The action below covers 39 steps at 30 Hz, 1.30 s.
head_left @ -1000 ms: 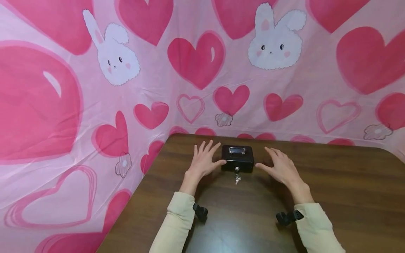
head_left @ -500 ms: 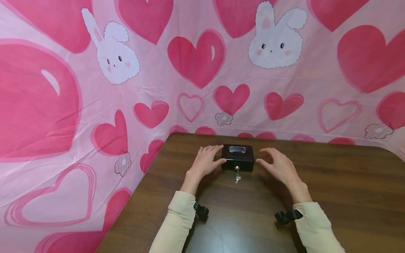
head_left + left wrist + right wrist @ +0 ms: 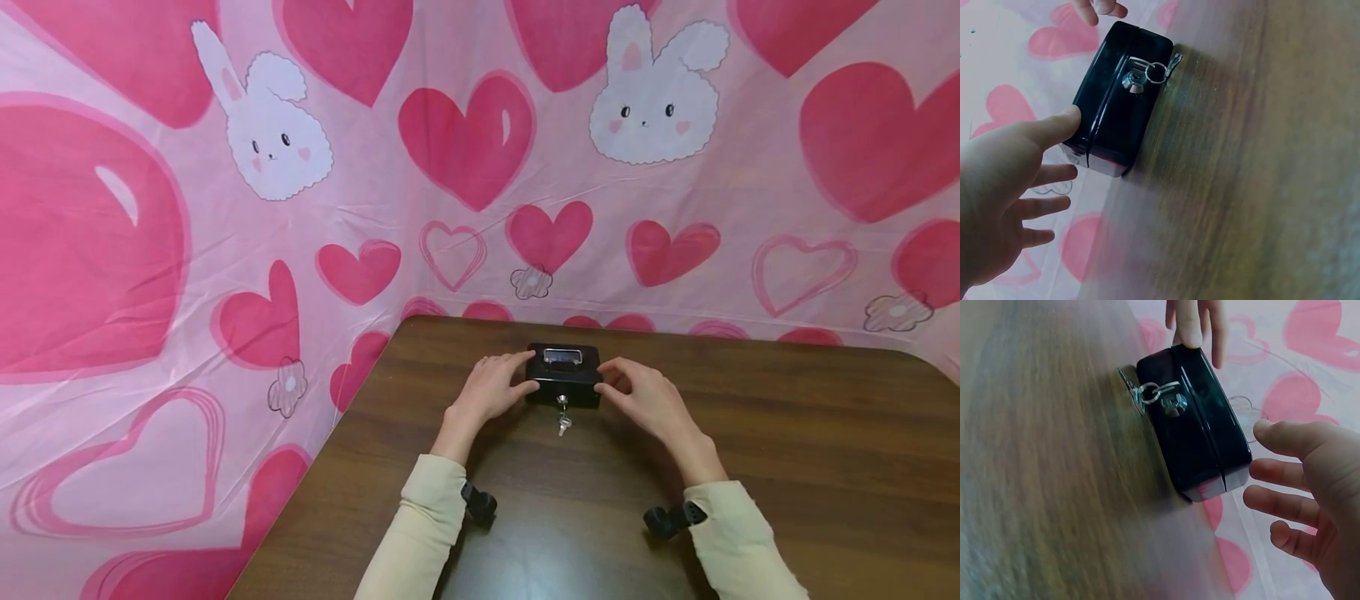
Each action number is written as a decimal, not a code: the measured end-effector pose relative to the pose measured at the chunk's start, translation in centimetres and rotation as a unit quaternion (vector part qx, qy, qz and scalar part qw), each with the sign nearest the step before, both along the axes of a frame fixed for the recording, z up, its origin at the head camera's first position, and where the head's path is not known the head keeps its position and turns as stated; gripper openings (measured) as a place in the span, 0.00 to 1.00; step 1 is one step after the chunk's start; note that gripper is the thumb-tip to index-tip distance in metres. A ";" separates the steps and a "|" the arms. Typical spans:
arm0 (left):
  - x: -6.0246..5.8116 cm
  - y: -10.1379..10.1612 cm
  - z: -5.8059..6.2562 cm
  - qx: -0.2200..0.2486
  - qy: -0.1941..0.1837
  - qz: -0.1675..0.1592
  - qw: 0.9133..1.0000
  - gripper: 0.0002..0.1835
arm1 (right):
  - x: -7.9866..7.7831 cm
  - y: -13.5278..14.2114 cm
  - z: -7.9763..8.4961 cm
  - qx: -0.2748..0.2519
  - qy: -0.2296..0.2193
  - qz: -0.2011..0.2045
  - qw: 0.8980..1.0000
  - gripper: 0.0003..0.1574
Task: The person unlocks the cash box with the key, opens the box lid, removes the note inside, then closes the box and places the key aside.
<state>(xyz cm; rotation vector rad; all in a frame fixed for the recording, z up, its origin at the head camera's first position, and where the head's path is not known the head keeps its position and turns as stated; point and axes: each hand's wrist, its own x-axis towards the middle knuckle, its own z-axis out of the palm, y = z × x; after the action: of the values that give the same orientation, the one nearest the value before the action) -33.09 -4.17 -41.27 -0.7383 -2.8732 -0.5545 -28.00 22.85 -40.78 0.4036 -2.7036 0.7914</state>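
Lengthwise between left hand (image 3: 483,392) and right hand (image 3: 654,404), both loosely spread, empty, black box (image 3: 562,377), lock (image 3: 562,401) toward the person (image 3: 731,521).

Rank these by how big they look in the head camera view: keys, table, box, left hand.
1. Table, by far
2. Box and left hand: too alike in size to rank
3. Keys, clearly smallest
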 end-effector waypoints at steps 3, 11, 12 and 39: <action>0.1 0.0 0.0 0.000 -0.002 -0.001 1.000 0.33 | -0.1 -0.5 0.0 0.007 0.004 0.007 1.000 0.18; 0.0 0.2 -0.2 -0.011 0.003 -0.002 1.000 0.32 | -0.1 -1.3 0.0 0.010 -0.002 0.021 1.000 0.15; 0.0 0.2 -0.2 -0.011 0.002 -0.001 1.000 0.32 | -0.1 -1.3 -0.1 0.009 -0.003 0.023 1.000 0.15; 0.2 0.6 -0.2 -0.003 -0.015 -0.001 1.000 0.28 | 0.0 -4.1 -1.0 0.003 -0.070 0.070 0.995 0.14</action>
<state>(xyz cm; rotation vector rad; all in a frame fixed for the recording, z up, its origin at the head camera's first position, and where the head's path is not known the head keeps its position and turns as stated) -32.91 -3.61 -41.49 -0.7389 -2.9035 -0.5616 -27.99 18.79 -41.75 0.5657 -2.8321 0.8789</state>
